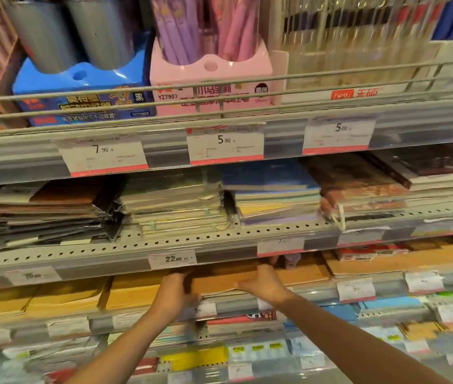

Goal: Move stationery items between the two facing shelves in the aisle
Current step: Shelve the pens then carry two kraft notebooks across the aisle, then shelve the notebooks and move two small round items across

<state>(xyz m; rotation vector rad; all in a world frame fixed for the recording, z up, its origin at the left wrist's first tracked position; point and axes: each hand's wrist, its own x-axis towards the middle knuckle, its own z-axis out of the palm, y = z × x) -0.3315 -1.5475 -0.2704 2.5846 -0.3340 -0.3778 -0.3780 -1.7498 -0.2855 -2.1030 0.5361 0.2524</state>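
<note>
Left hand (174, 292) and right hand (265, 284) are gripping opposite sides of a brown notebook stack (219, 281), fingers closed on it, likely steadying it on the shelf (136, 248).

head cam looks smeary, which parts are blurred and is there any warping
Head view: motion blur smears the top-right hanging pens and the lower shelves; price tags read fairly sharp; both hands, left hand and right hand, on the brown notebook stack, look soft; the shelf rail bows from wide-angle distortion.
</note>
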